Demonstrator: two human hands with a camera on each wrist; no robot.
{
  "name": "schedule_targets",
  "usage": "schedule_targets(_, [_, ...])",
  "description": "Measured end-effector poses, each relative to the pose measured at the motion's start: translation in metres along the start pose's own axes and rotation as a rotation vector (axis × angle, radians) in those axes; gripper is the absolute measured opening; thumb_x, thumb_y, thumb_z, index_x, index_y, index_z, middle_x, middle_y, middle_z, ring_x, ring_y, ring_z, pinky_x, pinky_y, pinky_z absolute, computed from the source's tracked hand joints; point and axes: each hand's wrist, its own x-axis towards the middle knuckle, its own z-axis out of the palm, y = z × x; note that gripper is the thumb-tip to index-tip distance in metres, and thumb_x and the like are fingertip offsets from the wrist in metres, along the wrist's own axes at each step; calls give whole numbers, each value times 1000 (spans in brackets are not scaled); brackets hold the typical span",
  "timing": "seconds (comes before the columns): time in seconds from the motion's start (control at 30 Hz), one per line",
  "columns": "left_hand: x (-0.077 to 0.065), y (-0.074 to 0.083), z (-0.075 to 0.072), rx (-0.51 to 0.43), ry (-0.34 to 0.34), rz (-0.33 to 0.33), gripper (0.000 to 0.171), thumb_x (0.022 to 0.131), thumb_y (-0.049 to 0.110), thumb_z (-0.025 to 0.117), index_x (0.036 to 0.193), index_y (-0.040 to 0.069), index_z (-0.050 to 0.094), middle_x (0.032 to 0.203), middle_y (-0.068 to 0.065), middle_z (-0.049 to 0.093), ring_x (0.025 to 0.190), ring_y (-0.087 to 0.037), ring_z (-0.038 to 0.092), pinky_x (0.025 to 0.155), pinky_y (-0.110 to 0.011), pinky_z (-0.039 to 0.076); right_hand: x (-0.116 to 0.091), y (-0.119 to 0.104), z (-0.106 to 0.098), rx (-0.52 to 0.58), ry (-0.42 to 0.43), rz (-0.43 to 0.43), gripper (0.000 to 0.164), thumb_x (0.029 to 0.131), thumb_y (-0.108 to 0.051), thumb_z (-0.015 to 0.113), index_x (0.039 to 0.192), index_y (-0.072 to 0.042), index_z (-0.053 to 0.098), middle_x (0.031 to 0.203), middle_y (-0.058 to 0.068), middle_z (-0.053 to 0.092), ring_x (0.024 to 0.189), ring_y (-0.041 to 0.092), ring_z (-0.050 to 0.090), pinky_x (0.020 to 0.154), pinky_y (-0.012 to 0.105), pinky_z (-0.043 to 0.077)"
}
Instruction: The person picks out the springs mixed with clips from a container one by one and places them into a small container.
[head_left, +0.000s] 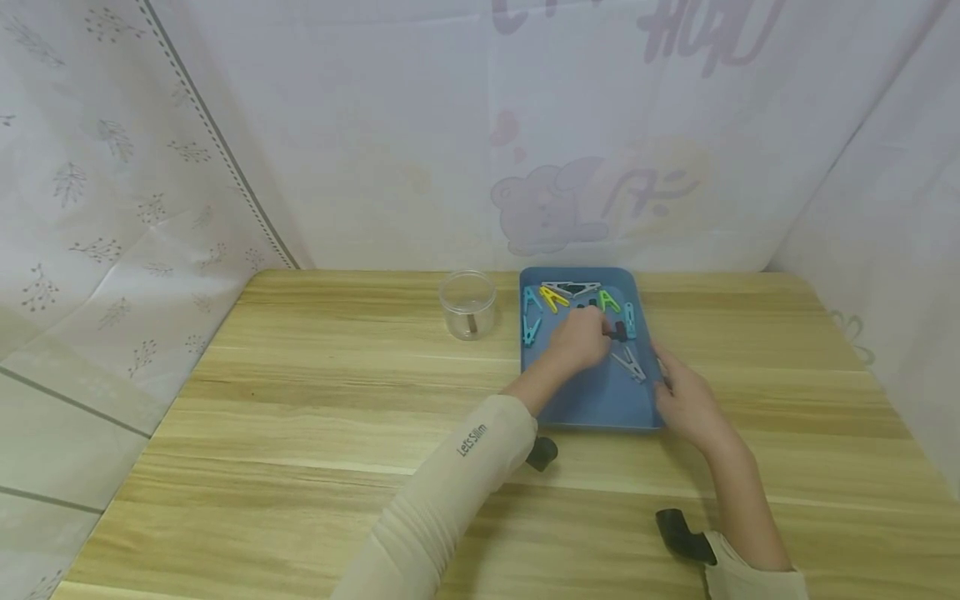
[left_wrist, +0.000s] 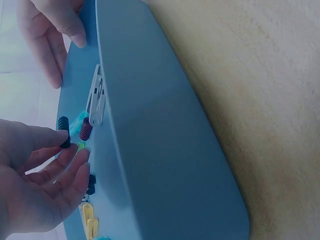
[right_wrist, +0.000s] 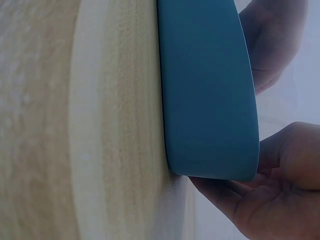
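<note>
My left hand [head_left: 579, 337] is over the blue tray [head_left: 600, 404], and in the left wrist view its thumb and fingers pinch a small black ribbed cylinder [left_wrist: 63, 132]. A dark red ribbed cylinder [left_wrist: 86, 129] lies in the tray just beyond those fingertips. My right hand [head_left: 688, 404] grips the tray's right side, with fingers at the outer wall in the right wrist view. Around the left hand lie a grey clothespin [head_left: 628, 364], a yellow clothespin [head_left: 553, 297], a green clothespin [head_left: 608, 301] and several teal ones.
Left of the tray stands a clear round jar [head_left: 467, 307] with a small brown piece [head_left: 472, 322] inside. The wooden table [head_left: 337, 400] runs up to a printed curtain [head_left: 390, 150] at the back. Black wrist-worn parts sit near both forearms.
</note>
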Motion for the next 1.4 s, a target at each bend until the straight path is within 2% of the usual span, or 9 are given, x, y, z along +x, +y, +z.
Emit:
schedule_targets(0.23, [-1,3,-4,1,7,-4,27,97,12,59,119,17,74,120,6,72,81,-4,61,57,-18,49,-1,0,0,9,2,-2,62,98,4,37,155,9,12,154,41,19,139,62,21,108,71,27])
schedule_targets(0.93, [-5,7,-17,-6,22,-13,26,98,12,59,120,16,73,119,5,72,80,-5,60,59,-17,47,-1,-1,-1,-4,-5,11,63,99,5,37,156,8,11,154,41,19,136,63,24,106,70,31])
schedule_targets(1.17, [-6,6,-21,-9,45,6,25,97,12,59,117,15,74,115,4,73,74,-5,59,57,-17,47,-1,-1,0,0,0,5,63,98,4,37,156,7,11,154,41,19,135,64,26,105,70,33])
schedule_targets(1.4, [-7,6,-24,-23,48,25,26,98,11,59,119,14,73,119,3,72,73,-5,59,54,-17,46,-1,0,0,-10,8,-2,63,98,4,37,156,7,13,153,41,21,136,63,25,106,71,30])
